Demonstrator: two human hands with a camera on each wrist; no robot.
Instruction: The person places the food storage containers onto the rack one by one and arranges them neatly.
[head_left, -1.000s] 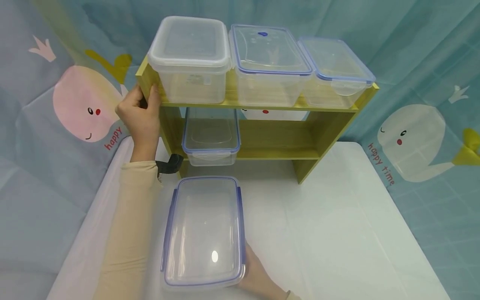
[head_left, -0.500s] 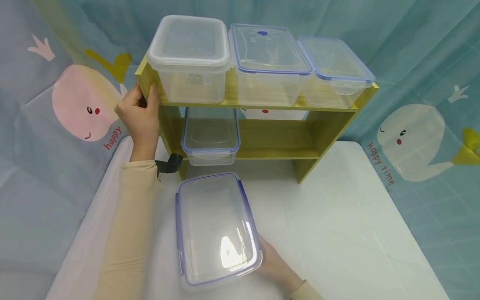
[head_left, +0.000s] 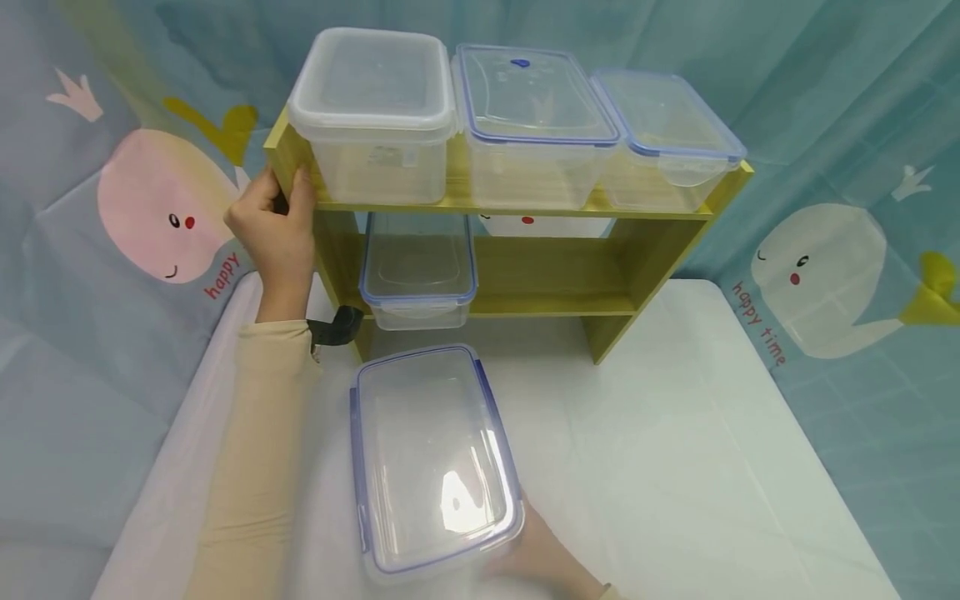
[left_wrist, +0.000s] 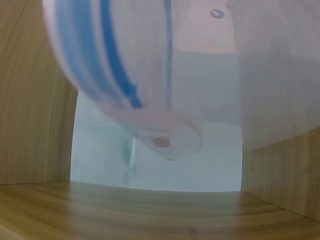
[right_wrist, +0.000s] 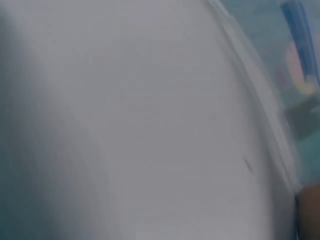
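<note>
In the head view my left hand (head_left: 273,237) grips the left end panel of a yellowish wooden shelf (head_left: 555,271). My right hand (head_left: 540,546) holds a large clear food container (head_left: 427,450) by its lower right corner, in front of the shelf. Its lid has a blue seal and blue side clips, and it is turned slightly askew. Most of the right fingers are hidden behind it. A pale container wall (right_wrist: 160,120) fills the right wrist view, with a bit of finger at the lower right. The left wrist view shows wood grain (left_wrist: 30,100) and a blurred, blue-edged clear container.
Three lidded clear containers line the shelf top: a frosted-lid one (head_left: 375,117), a blue-trimmed one (head_left: 536,125) and a smaller one (head_left: 667,137). Another blue-rimmed container (head_left: 418,267) juts from the middle tier's left. A white-covered table (head_left: 675,467) lies before the shelf, with printed curtains (head_left: 832,167) around.
Over the past second the right hand has shifted the container a little rightward and turned it askew; since half a second ago it barely moves. The left hand stays on the shelf panel.
</note>
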